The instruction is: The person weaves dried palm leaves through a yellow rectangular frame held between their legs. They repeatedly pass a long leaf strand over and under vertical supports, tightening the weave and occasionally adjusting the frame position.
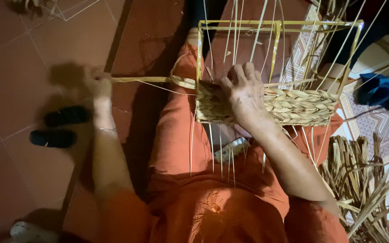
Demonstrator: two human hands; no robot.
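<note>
A half-woven straw basket (302,105) sits on a yellow metal frame (275,23) across my lap, with thin upright strands rising from it. My right hand (244,92) presses on the woven band at its near left side, fingers spread over the weave. My left hand (97,83) is out to the left, blurred, closed around a long flat straw strand (145,79) that runs taut from the basket's left corner.
A heap of dried straw strips (361,180) lies at the right on a patterned mat (374,121). Blue cloth (386,92) lies at the far right. Two black sandals (57,128) sit on the red tiled floor at the left.
</note>
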